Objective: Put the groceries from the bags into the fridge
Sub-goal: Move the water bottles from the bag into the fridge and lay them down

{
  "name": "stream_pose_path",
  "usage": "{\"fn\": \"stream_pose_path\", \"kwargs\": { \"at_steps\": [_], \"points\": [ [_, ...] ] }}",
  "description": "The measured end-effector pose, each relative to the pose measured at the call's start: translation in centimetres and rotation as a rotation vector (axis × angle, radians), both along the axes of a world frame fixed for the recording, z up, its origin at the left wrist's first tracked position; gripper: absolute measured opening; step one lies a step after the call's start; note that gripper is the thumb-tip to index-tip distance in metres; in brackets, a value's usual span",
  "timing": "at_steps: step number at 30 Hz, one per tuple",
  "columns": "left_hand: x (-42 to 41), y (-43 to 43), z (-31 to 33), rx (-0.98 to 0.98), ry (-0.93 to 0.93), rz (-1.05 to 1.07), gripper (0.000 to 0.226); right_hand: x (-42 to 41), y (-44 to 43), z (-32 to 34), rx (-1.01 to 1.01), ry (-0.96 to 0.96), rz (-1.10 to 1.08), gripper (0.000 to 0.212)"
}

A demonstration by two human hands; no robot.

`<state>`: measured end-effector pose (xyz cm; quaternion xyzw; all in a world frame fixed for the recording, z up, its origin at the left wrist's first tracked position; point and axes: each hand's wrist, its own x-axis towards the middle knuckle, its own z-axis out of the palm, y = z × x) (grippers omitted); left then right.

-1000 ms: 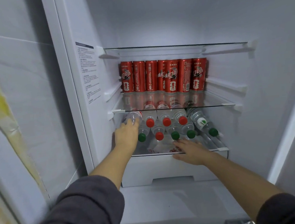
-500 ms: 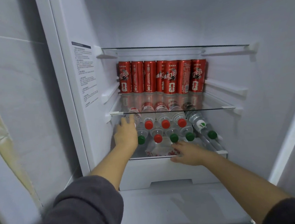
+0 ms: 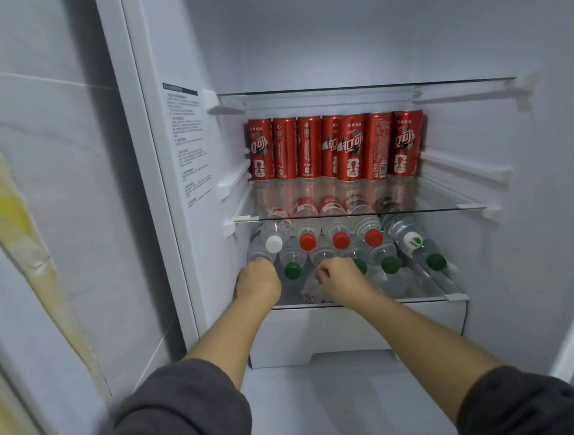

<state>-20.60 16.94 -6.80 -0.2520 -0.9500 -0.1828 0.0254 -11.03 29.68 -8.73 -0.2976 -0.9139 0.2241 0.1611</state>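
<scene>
Behind stacked water bottles [image 3: 339, 240], red cans [image 3: 337, 148] show white Chinese lettering.

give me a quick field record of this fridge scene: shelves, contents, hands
upper shelf: row of red cans, upright, at the back
lower shelf: water bottles lying on their sides, stacked, caps facing out
cap colours: red, green, white
left hand: at the leftmost bottles, grip unclear
right hand: closed at the lower row's middle; what it holds is unclear
below: white drawer, closed
</scene>
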Motion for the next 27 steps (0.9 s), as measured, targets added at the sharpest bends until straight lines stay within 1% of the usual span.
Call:
{"fn": "stream_pose_path", "kwargs": {
  "at_steps": [5, 8, 10, 12, 18, 21, 24, 27],
  "points": [
    [0.4, -0.2, 0.7, -0.004, 0.007, -0.031, 0.033, 0.2, 0.1, 0.2, -0.007, 0.032, 0.001, 0.021],
    [0.0, 0.1, 1.9, 0.082, 0.086, -0.109, 0.027, 0.2, -0.4, 1.4, -0.037, 0.191, 0.038, 0.021],
    [0.0, 0.5, 2.5, 0.156, 0.091, -0.160, 0.023, -0.3, -1.0, 2.4, -0.039, 0.267, 0.096, 0.020],
    [-0.2, 0.9, 2.8, 0.195, 0.067, -0.179, 0.019, -1.1, -1.1, 3.1, -0.020, 0.274, 0.115, 0.022],
    [-0.6, 1.3, 2.5, 0.197, 0.040, -0.183, 0.023, -2.3, -0.6, 3.7, 0.005, 0.216, 0.067, 0.025],
    [-0.5, 1.1, 2.1, 0.226, 0.050, -0.176, 0.020, -1.3, -0.5, 3.5, -0.017, 0.288, 0.055, 0.025],
    [-0.1, 1.4, 1.2, 0.241, -0.032, -0.227, 0.020, 0.7, 1.1, 3.0, -0.063, 0.372, -0.058, 0.028],
    [0.4, 2.2, 0.3, 0.279, -0.174, -0.301, 0.021, 1.9, 2.7, 3.0, -0.104, 0.351, -0.091, 0.027]
  ]
}}
